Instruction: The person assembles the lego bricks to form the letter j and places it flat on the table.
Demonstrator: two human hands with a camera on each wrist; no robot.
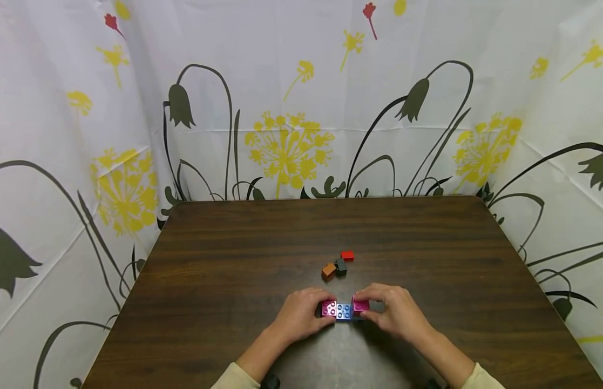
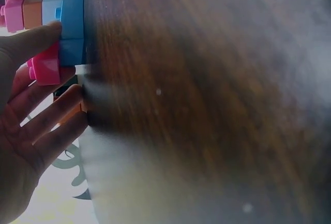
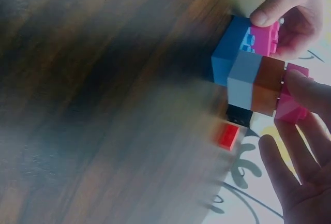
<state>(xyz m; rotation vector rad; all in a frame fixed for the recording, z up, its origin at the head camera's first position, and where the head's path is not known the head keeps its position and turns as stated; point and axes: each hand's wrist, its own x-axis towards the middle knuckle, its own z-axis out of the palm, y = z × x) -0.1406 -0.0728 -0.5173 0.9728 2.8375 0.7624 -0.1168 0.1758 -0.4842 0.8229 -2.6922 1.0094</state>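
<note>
A toy-brick build stands on the table in front of me. Its base is blue bricks [image 3: 227, 50], with one pink brick [image 1: 329, 308] on the left end. On the right end rises a stack: a light blue brick [image 3: 243, 81], a brown brick [image 3: 268, 85] and another pink brick [image 1: 360, 306] on top. My left hand [image 1: 301, 314] grips the left pink brick between thumb and index finger, the thumb tip reaching the blue base. My right hand [image 1: 397, 312] pinches the top pink brick, its other fingers spread away from the stack.
Beyond the build lie a red brick [image 1: 347, 256], a dark grey brick [image 1: 340, 267] and an orange-brown brick [image 1: 328, 272], close together. The dark wood table [image 1: 233, 237] ends at a flower-printed curtain [image 1: 291, 70] behind and at both sides.
</note>
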